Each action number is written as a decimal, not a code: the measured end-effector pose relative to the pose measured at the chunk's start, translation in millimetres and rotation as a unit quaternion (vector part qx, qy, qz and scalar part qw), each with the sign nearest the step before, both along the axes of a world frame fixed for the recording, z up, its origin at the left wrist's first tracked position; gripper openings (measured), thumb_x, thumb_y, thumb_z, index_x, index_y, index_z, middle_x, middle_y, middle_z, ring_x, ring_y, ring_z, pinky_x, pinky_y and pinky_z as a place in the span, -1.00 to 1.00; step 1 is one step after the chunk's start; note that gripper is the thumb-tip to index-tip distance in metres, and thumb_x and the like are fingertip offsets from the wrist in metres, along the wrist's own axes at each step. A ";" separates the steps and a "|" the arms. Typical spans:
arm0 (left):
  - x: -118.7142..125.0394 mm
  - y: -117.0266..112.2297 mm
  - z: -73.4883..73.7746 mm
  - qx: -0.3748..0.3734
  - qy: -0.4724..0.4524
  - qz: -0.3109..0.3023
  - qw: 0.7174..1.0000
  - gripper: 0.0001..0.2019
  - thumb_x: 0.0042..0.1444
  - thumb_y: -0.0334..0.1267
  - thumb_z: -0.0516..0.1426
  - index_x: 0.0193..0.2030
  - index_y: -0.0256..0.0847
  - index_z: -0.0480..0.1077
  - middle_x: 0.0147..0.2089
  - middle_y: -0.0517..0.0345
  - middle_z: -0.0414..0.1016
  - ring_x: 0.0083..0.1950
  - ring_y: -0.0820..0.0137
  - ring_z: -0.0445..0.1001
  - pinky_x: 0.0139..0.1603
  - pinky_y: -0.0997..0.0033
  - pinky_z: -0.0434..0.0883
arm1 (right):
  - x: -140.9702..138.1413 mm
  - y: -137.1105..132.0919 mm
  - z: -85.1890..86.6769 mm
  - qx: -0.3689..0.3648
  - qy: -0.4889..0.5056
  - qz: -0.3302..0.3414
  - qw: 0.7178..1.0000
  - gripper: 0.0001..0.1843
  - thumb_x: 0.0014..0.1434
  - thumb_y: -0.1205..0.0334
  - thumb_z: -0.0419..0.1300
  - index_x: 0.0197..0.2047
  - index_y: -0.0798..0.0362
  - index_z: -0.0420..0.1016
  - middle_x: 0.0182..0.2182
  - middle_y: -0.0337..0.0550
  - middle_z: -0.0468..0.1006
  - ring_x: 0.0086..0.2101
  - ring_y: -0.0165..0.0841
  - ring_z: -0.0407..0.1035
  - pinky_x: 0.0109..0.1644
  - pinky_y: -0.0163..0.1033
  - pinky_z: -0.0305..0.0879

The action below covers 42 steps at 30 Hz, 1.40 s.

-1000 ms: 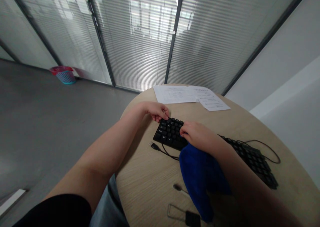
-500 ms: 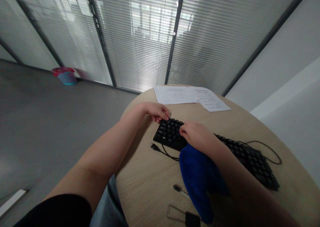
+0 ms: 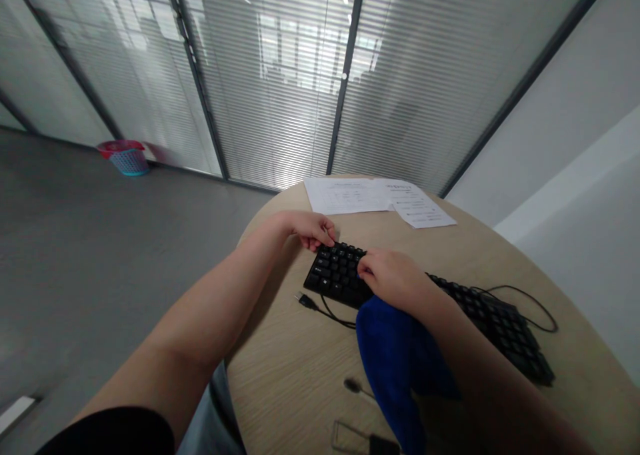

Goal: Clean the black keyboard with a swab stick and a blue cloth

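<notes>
A black keyboard (image 3: pixel 337 273) lies across a round wooden table (image 3: pixel 300 361). My left hand (image 3: pixel 314 228) grips the keyboard's far left corner, fingers curled over its edge. My right hand (image 3: pixel 390 275) rests on the keys with fingers closed on a blue cloth (image 3: pixel 395 361), which hangs down under my wrist and covers the middle of the keyboard. The keyboard's right part (image 3: pixel 505 328) shows beyond my forearm.
The keyboard's black cable and USB plug (image 3: pixel 305 301) lie on the table's left; another loop (image 3: pixel 530 301) curls at the right. Two paper sheets (image 3: pixel 380 198) lie at the far edge. A small black item with wire (image 3: pixel 360 438) sits near me. A red-rimmed basket (image 3: pixel 123 156) stands on the floor.
My right hand with the cloth has slid slightly left along the keys. My left hand stays on the corner. The camera has shifted a little.
</notes>
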<state>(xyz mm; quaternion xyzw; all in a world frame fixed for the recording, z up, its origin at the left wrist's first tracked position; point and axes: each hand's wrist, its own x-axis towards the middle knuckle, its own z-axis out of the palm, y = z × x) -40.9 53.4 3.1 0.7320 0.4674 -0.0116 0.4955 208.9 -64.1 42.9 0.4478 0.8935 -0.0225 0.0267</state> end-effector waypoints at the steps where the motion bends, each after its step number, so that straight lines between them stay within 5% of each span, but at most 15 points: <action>1: 0.0 0.2 -0.4 0.000 -0.001 -0.001 1.000 -0.52 0.00 0.04 0.28 0.01 -0.15 0.42 -0.50 0.23 0.44 -0.44 0.38 0.49 -0.40 0.39 0.48 | 0.3 0.0 0.0 -0.008 0.000 0.004 1.000 -0.74 0.29 0.26 0.09 -0.28 0.00 0.63 -0.23 -0.12 0.62 -0.27 -0.29 0.47 -0.23 -0.22 0.20; 8: 0.7 1.2 -1.9 0.006 0.001 -0.005 1.000 -0.51 -0.03 0.05 0.28 -0.01 -0.15 0.41 -0.50 0.23 0.43 -0.43 0.38 0.50 -0.45 0.46 0.44 | -1.9 1.0 -5.0 0.006 0.015 -0.011 1.000 -0.71 0.31 0.26 0.07 -0.22 0.01 0.65 -0.19 -0.08 0.63 -0.26 -0.28 0.47 -0.20 -0.23 0.22; 18: 2.4 -2.3 3.3 0.003 0.005 -0.010 1.000 -0.52 -0.04 0.08 0.28 -0.04 -0.14 0.43 -0.50 0.23 0.42 -0.43 0.38 0.50 -0.46 0.47 0.43 | 34.0 8.4 28.3 -0.102 0.055 0.001 0.993 -0.84 0.17 0.31 0.20 -0.30 0.01 0.65 -0.30 -0.15 0.65 -0.28 -0.31 0.47 -0.19 -0.24 0.25; 26: 2.8 -3.7 6.4 -0.007 0.003 0.004 1.000 -0.55 -0.03 0.04 0.28 -0.05 -0.14 0.42 -0.48 0.23 0.43 -0.42 0.38 0.50 -0.43 0.46 0.45 | 11.7 5.2 9.1 -0.062 -0.001 0.005 0.998 -0.81 0.20 0.34 0.17 -0.33 0.01 0.63 -0.28 -0.14 0.64 -0.27 -0.30 0.46 -0.20 -0.24 0.21; 42: 2.2 -3.9 4.7 0.000 0.004 -0.004 1.000 -0.53 0.00 0.06 0.26 -0.01 -0.15 0.42 -0.49 0.22 0.43 -0.42 0.38 0.48 -0.47 0.48 0.41 | 13.0 2.8 7.7 -0.023 -0.019 -0.014 0.999 -0.78 0.20 0.33 0.14 -0.34 0.00 0.63 -0.29 -0.15 0.63 -0.32 -0.33 0.43 -0.30 -0.25 0.13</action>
